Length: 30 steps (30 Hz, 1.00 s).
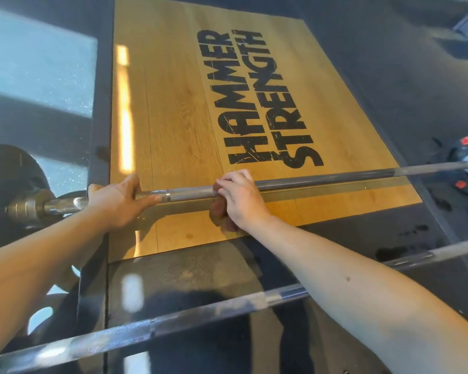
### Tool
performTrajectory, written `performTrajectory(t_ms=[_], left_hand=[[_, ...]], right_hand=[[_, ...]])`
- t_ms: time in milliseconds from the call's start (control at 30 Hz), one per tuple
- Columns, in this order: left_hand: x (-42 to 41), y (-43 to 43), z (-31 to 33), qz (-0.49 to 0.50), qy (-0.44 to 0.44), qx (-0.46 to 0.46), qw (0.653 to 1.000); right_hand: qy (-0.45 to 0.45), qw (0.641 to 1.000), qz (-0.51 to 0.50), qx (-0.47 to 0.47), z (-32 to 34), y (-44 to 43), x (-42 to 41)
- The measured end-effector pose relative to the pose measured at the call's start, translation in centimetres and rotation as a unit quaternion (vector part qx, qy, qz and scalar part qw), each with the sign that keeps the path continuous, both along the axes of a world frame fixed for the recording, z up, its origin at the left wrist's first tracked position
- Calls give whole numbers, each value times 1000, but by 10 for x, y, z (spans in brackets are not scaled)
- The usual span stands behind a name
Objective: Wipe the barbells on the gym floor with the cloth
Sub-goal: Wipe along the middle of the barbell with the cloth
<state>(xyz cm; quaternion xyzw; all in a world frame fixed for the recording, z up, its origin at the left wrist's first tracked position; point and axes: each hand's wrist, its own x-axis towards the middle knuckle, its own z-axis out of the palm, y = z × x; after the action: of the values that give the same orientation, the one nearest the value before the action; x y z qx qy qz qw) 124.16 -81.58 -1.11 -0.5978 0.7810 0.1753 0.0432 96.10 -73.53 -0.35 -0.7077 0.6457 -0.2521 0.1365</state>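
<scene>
A steel barbell (321,177) lies across the wooden lifting platform (173,103), with black plates at its left end (6,168) and right end (467,163). My left hand (116,201) grips the bar near its left collar. My right hand (241,197) wraps a reddish-brown cloth (219,209) around the bar's middle; most of the cloth is hidden under the fingers. A second barbell (200,311) runs across the foreground, closer to me, passing under my right forearm.
The platform carries large black lettering (259,103). Dark rubber flooring (389,76) surrounds it. Bright sunlit patches fall on the floor at the left (33,68). Another dark plate shape sits at the lower left (57,300).
</scene>
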Motion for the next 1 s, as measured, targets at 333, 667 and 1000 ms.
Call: performTrajectory(t_ms=[333, 667, 1000], left_hand=[[6, -1, -4, -3, 48, 13, 999], [4, 1, 0, 0, 37, 8, 999], [3, 1, 1, -1, 33, 13, 999]], right_hand=[[0, 999, -45, -20, 0, 6, -19], [99, 987, -105, 71, 14, -11, -4], [-18, 992, -124, -22, -6, -4, 51]])
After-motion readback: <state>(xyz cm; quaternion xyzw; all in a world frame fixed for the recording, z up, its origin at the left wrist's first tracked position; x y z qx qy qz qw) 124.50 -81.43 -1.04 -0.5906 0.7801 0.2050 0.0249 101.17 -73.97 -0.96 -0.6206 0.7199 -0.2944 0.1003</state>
